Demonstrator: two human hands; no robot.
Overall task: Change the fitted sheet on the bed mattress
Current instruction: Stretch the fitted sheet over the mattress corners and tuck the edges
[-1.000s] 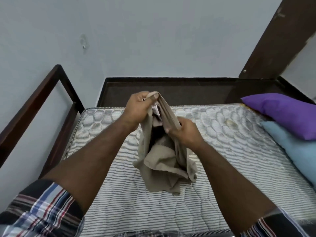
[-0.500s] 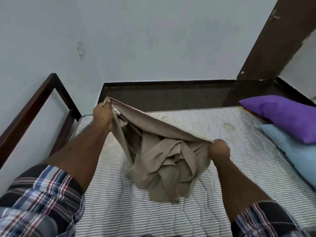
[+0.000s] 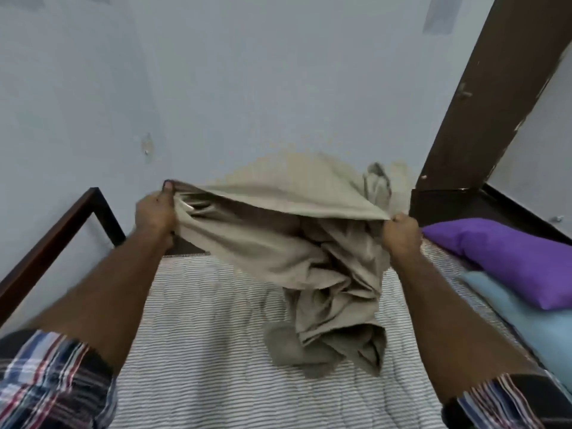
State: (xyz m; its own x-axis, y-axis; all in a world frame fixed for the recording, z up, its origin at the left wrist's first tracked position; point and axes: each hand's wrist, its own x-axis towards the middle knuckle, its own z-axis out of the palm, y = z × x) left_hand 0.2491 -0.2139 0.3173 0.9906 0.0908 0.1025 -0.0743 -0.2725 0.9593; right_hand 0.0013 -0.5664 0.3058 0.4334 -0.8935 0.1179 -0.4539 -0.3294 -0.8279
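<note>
A beige fitted sheet [image 3: 288, 243] hangs bunched in the air above the bare striped mattress [image 3: 198, 351]. My left hand [image 3: 156, 212] grips its edge at the left, thumb on top. At the right, my right hand [image 3: 400, 232] holds the same edge in a fist. The edge is stretched between both hands and part of the cloth billows up behind it. The sheet's lower folds dangle down and touch the mattress near the middle.
A purple pillow [image 3: 507, 258] lies on a light blue pillow [image 3: 526, 329] at the mattress's right side. A dark wooden bed rail [image 3: 62, 236] runs along the left. A dark wooden post [image 3: 473, 97] rises at the back right against the pale wall.
My hands have moved apart and upward, spreading the sheet from a small bundle into a wide stretched edge. The cloth now billows up at the back, and the view has tilted upward.
</note>
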